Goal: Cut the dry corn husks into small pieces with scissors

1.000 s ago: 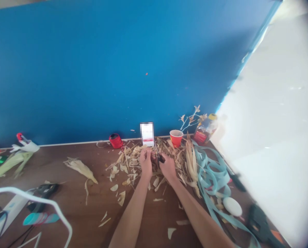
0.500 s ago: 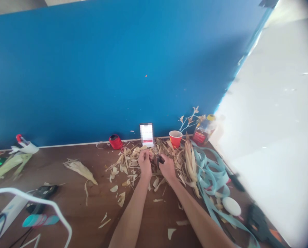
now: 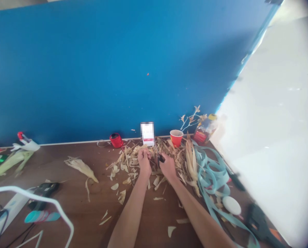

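Working over the far middle of the table (image 3: 73, 210), both hands sit side by side in a heap of husks (image 3: 133, 159). Left hand (image 3: 145, 161) is curled shut around a small dark piece — too small and blurred to name — held up between the two hands. Right hand (image 3: 167, 167) is closed on black-handled scissors (image 3: 160, 158), the handles peeking out at the top of the fist, blades angled up and left toward the left hand's fingertips. So the piece lies just left of the scissors, almost touching, and the blades' long axis runs from the right hand across to the left. Whether the blades are parted, I cannot tell.

Husk strips fan out all around the wrists, more cut scraps trailing back toward the camera. Beyond the hands, against the blue wall (image 3: 117, 69): a red cup (image 3: 176, 137), a small white box (image 3: 147, 134), a red spool (image 3: 116, 140). Right of the right arm — a long pale husk bundle (image 3: 191, 162) standing lengthwise away from the camera, then loops of light-blue ribbon (image 3: 213, 172), a white egg shape (image 3: 232, 205) and a black glue gun (image 3: 259, 224). Far left, a loose husk (image 3: 80, 167) lies well apart from both hands.
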`<state>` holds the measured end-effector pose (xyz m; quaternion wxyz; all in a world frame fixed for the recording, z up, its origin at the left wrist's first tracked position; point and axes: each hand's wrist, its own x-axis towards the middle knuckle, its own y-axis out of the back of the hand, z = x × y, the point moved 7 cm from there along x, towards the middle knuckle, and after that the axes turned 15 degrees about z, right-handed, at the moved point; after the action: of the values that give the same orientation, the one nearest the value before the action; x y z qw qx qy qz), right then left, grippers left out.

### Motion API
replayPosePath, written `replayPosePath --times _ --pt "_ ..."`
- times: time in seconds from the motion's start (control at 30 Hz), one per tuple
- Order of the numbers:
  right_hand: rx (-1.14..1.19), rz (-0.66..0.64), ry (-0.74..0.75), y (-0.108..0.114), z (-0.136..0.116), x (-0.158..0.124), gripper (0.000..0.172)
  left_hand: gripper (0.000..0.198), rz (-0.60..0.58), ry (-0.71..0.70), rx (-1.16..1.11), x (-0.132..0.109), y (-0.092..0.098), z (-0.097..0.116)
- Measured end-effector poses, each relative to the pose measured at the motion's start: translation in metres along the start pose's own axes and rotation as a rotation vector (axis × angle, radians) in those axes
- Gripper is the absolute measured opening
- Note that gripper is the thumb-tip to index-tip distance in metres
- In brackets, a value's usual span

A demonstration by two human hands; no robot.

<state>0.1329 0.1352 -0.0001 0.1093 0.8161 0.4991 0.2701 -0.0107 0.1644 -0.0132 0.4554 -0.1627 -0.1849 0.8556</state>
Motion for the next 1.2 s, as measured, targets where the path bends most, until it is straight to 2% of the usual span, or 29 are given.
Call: replayPosePath --times 0.17,0.4,0.57,0.77,1.0,1.2 --pt "-0.013 0.007 0.012 0.001 -0.002 0.0 0.027 0.025 -0.047 0.157 -0.144 0.003 -0.002 -0.005" --pt "0.008 -0.011 0.032 0.0 -0.003 0.0 0.03 0.029 -0.162 0.261 -0.268 -0.001 -0.012 -0.003" --pt "0.026 -0.032 0.017 0.001 -0.005 0.0 0.031 0.033 -0.145 0.256 -0.162 -0.004 -0.014 -0.003" --pt "0.026 -0.021 0.025 0.001 -0.004 0.0 0.03 0.033 -0.126 0.163 -0.125 -0.005 -0.011 -0.002" --pt "0.021 -0.016 0.055 0.002 -0.008 0.0 0.028 0.041 -0.119 0.187 -0.06 -0.005 -0.01 -0.009" --pt "0.027 -0.01 0.022 0.002 -0.005 0.0 0.03 0.047 -0.133 0.133 -0.073 -0.007 -0.013 -0.001"
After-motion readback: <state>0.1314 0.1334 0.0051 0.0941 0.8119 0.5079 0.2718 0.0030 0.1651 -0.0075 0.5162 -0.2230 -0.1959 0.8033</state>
